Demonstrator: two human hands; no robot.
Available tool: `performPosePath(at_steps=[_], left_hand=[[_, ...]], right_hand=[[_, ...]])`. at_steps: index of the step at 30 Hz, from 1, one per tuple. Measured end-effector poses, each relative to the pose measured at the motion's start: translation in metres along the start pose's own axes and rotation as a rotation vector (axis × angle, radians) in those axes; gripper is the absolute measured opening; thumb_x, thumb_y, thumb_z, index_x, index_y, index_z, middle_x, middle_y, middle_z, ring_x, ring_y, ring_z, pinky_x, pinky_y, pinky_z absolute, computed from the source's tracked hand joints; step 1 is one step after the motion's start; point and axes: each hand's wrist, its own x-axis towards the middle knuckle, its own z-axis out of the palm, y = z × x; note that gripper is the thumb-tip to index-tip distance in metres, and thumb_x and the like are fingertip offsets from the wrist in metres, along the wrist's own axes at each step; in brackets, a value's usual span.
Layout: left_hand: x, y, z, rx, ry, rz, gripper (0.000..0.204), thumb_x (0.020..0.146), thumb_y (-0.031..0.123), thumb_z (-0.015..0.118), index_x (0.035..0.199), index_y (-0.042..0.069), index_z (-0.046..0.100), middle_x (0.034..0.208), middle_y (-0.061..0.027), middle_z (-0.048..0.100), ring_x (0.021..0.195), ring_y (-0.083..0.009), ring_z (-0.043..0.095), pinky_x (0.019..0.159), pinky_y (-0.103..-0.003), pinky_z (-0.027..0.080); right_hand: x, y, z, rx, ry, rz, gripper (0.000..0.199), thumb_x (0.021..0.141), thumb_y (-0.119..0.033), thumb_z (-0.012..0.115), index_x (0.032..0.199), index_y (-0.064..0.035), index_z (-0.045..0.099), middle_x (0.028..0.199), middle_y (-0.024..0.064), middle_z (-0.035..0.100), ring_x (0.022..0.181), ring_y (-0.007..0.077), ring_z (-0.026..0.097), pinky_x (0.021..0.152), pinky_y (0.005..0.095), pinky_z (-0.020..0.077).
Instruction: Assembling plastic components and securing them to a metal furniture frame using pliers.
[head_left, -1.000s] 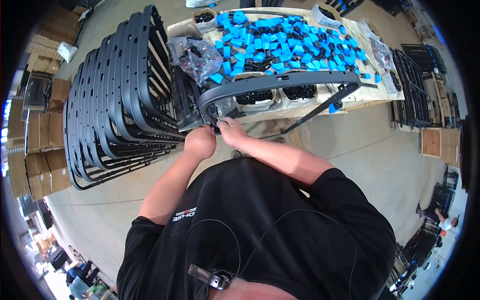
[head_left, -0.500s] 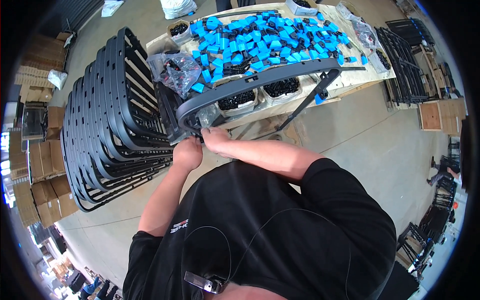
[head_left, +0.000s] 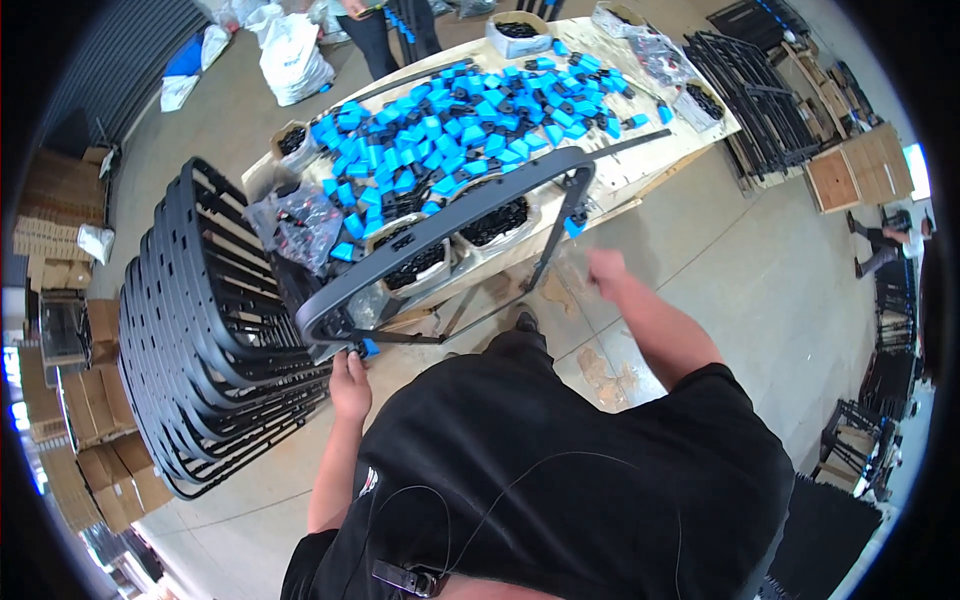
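A round-cornered, dark gray tubular frame [head_left: 440, 223] slants from nine up to one o'clock; blue fittings [head_left: 574, 227] show at two and eight.

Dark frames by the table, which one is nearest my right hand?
The single frame at the near side of the table, right end closest to your right hand; others sit in the left row or the stack beyond the table's right end.
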Motion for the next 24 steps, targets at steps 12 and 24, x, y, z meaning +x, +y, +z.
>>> performPosePath(at_steps=[12,24], left_hand=[[-0.018,0.014,0.02,-0.024,0.162,-0.254,0.034,0.108,0.029,0.049,0.116,-0.003,0.058,0.082,-0.0062,0.061,0.069,-0.0129,0.054,0.063,-0.029,0.046],[-0.126,0.005,0.086,0.111,-0.09,-0.543,0.043,0.09,0.039,0.068,0.111,0.002,0.071,0.103,-0.0169,0.075,0.099,-0.0285,0.072,0.087,-0.038,0.055]], right_hand=[[0.099,-0.198,-0.1,-0.602,0.143,0.136,0.052,0.086,-0.041,0.068,0.124,-0.0052,0.064,0.133,0.0192,0.058,0.131,0.0345,0.052,0.109,0.0476,0.0412],[0.089,-0.183,-0.16,0.308,0.342,-0.037,0.053,0.085,-0.04,0.073,0.117,0.0005,0.065,0.109,0.0272,0.07,0.108,0.039,0.067,0.095,0.0442,0.0498]])
